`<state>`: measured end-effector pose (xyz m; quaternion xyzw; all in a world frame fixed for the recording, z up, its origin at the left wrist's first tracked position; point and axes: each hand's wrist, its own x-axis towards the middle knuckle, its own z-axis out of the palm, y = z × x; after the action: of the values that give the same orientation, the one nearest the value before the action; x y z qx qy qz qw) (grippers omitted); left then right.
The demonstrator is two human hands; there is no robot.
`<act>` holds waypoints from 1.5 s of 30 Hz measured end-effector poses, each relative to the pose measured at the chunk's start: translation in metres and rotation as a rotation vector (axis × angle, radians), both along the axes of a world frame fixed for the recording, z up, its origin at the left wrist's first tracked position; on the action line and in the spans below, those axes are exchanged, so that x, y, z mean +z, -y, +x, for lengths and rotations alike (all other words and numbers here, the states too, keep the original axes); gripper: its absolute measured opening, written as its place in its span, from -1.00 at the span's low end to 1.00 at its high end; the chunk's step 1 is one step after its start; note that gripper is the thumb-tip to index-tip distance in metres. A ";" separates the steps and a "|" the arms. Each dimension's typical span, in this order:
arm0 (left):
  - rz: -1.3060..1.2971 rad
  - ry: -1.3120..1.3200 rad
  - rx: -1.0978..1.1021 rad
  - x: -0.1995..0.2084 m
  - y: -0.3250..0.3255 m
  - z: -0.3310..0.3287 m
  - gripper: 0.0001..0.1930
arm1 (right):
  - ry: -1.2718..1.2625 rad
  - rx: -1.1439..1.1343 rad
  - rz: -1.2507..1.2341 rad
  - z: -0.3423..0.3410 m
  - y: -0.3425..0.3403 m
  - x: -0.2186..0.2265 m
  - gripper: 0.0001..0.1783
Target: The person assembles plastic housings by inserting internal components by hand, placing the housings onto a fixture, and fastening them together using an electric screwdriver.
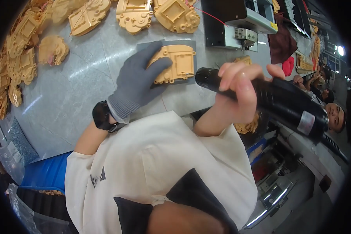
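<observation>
My left hand (137,74), in a grey knitted glove, grips the left side of a tan plastic housing (183,58) with thumb and fingers. The housing lies on a dark grey pad (177,42) on the table. My bare right hand (240,84) wraps round a black electric screwdriver (288,99), held nearly level, its cord trailing off to the lower right. The thin bit points left at the housing's right edge; whether it touches a screw is too small to tell.
Tan housings (25,70) are heaped along the table's left side, and several (134,17) lie at the far edge. A black and silver machine (241,37) stands at the back right. A blue bin (46,171) sits lower left. Another person (333,117) is at the far right.
</observation>
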<state>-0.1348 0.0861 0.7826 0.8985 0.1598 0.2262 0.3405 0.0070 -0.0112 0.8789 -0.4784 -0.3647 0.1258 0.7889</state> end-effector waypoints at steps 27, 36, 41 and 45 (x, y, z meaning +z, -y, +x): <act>-0.061 0.115 0.108 -0.021 0.013 -0.001 -0.28 | 0.165 0.063 -0.189 -0.021 0.001 -0.005 -0.52; -0.088 0.167 0.086 -0.022 0.013 0.001 -0.22 | 0.068 0.062 -0.099 -0.011 0.002 -0.018 -0.52; -0.097 0.069 0.115 -0.008 0.010 -0.004 -0.21 | -0.111 0.129 -0.073 0.006 0.011 -0.015 -0.53; -0.286 0.132 0.025 -0.014 0.007 -0.009 -0.27 | 0.044 -0.076 0.237 0.074 0.057 0.010 -0.56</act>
<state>-0.1441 0.0794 0.7686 0.8220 0.1789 0.2641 0.4717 0.0806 -0.0679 0.8893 -0.3980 -0.3756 0.0412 0.8359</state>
